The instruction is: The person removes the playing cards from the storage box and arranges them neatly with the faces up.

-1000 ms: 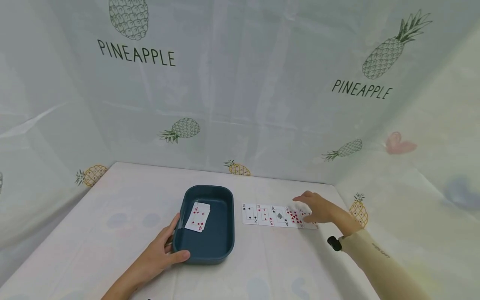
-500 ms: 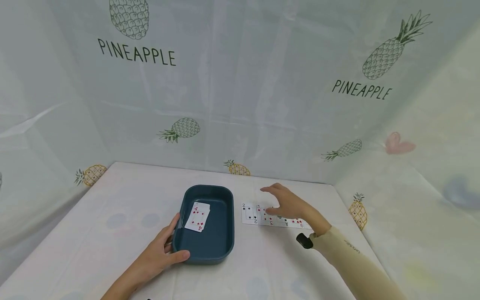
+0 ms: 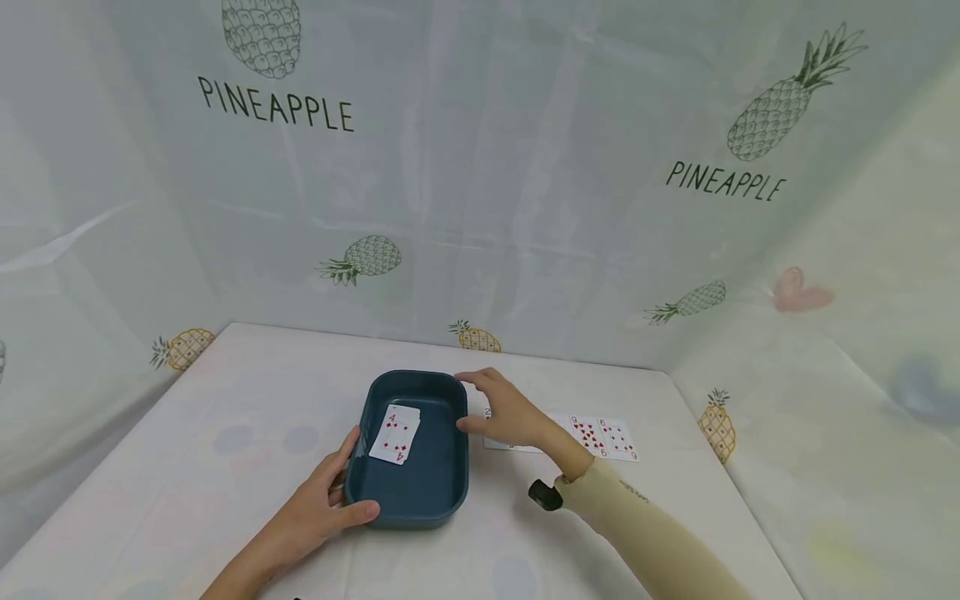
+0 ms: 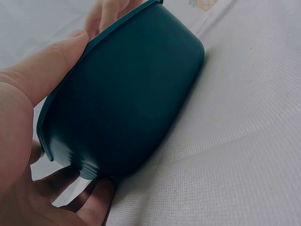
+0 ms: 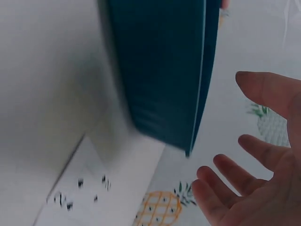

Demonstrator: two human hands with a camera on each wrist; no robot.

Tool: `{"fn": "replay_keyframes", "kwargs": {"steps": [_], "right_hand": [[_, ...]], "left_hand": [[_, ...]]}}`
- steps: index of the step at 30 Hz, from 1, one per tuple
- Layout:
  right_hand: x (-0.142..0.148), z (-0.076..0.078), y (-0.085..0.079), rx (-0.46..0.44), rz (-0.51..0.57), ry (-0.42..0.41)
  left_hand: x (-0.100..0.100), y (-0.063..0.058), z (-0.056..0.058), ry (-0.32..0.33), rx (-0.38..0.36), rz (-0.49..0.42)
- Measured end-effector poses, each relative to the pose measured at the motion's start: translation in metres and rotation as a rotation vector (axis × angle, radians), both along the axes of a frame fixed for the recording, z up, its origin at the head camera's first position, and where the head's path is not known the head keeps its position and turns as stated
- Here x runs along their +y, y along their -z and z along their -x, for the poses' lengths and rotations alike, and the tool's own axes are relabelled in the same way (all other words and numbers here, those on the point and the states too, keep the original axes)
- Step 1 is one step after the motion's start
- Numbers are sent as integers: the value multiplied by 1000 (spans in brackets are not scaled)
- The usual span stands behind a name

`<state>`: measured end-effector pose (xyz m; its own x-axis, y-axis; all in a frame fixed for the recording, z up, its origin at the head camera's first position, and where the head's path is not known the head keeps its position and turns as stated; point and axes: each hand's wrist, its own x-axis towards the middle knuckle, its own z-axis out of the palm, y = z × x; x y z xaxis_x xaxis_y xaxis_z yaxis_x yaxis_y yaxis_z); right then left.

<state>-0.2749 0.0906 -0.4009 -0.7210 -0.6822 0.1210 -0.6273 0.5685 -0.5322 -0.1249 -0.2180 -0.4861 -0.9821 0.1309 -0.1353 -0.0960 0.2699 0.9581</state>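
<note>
A dark teal rectangular tray [image 3: 442,492] stands on the table, with a few overlapping playing cards [image 3: 394,433] inside; the top one is a four of diamonds. My left hand [image 3: 318,498] grips its left side, thumb over the rim and fingers against the outer wall, as the left wrist view [image 4: 28,155] also shows. At the right rim, my right hand [image 3: 504,410] hovers with spread fingers and nothing in them. Beneath and behind it lies a row of face-up cards, partly hidden; a nine of hearts [image 3: 587,435] and a six of diamonds [image 3: 618,439] show at its right end.
White cloth covers the table [image 3: 247,467]. A pineapple-print curtain [image 3: 525,208] rises along the back and both sides. A dark band [image 3: 545,495] sits on my right wrist, at the sleeve's [image 3: 637,525] end.
My right hand has moved left from above the right end of the card row to the tray's right rim, uncovering the nine and six. Left hand and tray have stayed put.
</note>
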Motion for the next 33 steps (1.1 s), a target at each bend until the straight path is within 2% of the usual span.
{"fn": "replay_keyframes", "kwargs": {"steps": [6, 15, 25, 33], "right_hand": [[-27, -3, 14, -2, 51, -24], [-57, -8, 34, 10, 30, -30], [-81, -7, 49, 197, -134, 20], [-94, -4, 52, 239, -298, 6]], "left_hand": [[1, -1, 1, 2, 0, 15], [3, 0, 3, 14, 11, 20], [2, -1, 3, 10, -16, 18], [-1, 0, 2, 23, -18, 8]]}}
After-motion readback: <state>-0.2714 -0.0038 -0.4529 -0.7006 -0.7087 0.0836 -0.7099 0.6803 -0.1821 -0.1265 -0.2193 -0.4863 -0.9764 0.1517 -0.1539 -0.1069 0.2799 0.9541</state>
